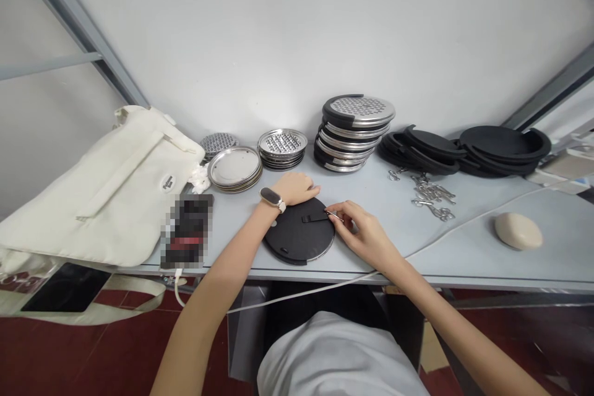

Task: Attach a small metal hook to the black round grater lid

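Observation:
A black round disc (297, 238) with a metal edge lies flat near the table's front edge, a narrow strap (315, 218) running across its top. My left hand (295, 187), a smartwatch on its wrist, rests at the disc's far rim with the fingers bent around that edge; the fingertips are partly hidden. At the right rim, the thumb and fingers of my right hand (359, 227) pinch a small metal clasp (333, 215) at the strap's end. Similar loose metal clasps (432, 193) lie in a pile to the right.
Behind are perforated metal discs (283, 143), plain metal discs (234, 167), a tall stack of rimmed discs (355, 136) and black round holders (501, 148). A white bag (106, 198) and a phone (188, 232) stand left. A cable (445, 232) crosses toward a cream rounded object (518, 231).

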The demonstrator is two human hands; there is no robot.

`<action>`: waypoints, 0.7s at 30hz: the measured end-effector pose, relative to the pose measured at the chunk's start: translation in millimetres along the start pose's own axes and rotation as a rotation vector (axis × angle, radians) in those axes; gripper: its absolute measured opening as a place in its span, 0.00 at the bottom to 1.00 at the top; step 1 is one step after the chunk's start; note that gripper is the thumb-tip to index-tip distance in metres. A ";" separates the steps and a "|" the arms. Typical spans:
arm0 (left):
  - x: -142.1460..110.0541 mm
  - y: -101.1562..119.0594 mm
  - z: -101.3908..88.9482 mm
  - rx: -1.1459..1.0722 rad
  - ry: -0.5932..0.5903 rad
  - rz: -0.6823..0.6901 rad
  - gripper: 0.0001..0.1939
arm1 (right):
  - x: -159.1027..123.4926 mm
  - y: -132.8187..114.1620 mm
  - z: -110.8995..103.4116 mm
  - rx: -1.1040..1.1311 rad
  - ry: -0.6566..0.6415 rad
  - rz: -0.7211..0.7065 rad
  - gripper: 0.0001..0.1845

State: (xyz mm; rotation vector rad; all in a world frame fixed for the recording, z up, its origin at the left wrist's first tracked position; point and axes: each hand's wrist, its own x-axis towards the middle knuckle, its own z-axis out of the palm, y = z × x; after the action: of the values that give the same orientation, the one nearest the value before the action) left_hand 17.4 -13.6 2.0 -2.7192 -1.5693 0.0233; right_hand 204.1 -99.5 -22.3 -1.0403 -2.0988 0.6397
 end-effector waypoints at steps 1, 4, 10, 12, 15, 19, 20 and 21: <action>0.0 0.0 -0.1 0.001 0.001 0.004 0.29 | 0.2 -0.4 -0.2 0.000 0.005 -0.009 0.09; -0.3 0.3 -0.7 -0.005 -0.002 0.004 0.29 | 0.6 -1.2 -0.7 0.010 0.014 -0.028 0.10; -0.9 0.7 -1.9 -0.002 -0.008 0.001 0.29 | 0.6 -0.8 -1.2 0.008 0.015 -0.030 0.12; -0.6 0.6 -1.7 0.003 -0.008 0.006 0.29 | 0.8 -0.7 -1.6 0.003 0.000 -0.030 0.13; -0.4 0.8 -1.4 0.010 -0.010 0.010 0.29 | 1.0 -0.5 -1.8 -0.015 -0.016 -0.035 0.15; -0.5 1.3 -1.4 0.009 -0.002 0.005 0.29 | 0.9 0.2 -1.0 -0.018 -0.015 -0.037 0.15; -0.6 1.3 -1.4 0.005 -0.002 0.005 0.29 | 0.8 0.3 -0.8 -0.015 -0.015 -0.036 0.15; -0.6 1.2 -1.5 0.001 -0.003 0.005 0.29 | 0.8 0.4 -0.7 -0.011 -0.016 -0.035 0.15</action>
State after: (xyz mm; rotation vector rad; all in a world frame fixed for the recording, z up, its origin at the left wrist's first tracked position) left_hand 18.2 -14.7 3.5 -2.7239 -1.5637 0.0284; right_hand 204.5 -98.5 -21.9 -1.0051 -2.1315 0.6216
